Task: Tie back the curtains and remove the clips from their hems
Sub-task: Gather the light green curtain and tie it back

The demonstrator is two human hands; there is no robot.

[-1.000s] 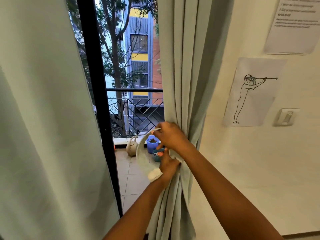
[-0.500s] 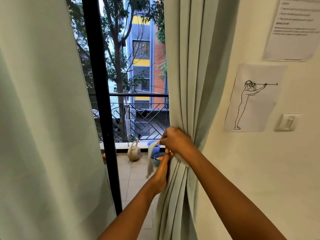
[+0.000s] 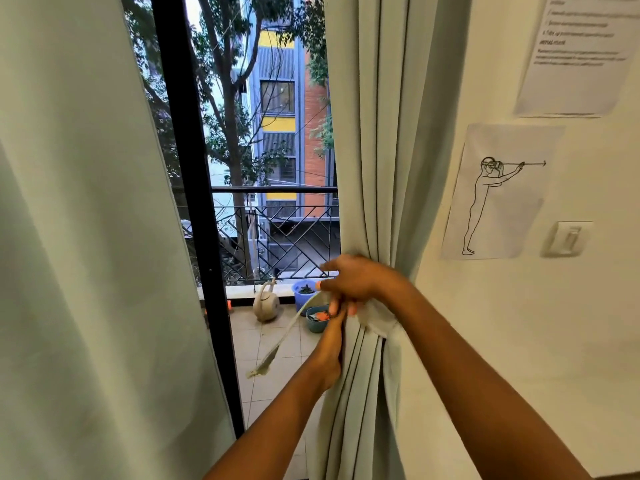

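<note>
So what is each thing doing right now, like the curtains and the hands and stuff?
right curtain: gathered into a bunch, tie-back around it
tie-back: wrapped round the curtain, loose end dangling left
left curtain: hanging loose, not tied
right hand: gripping the tie-back at the curtain
left hand: fingers up at the tie-back; grip hidden
light switch: position unclear

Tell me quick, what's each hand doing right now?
Left hand: fingers gripping the tie-back against the curtain.
Right hand: fingers curled round the tie-back at the gathered curtain.
</note>
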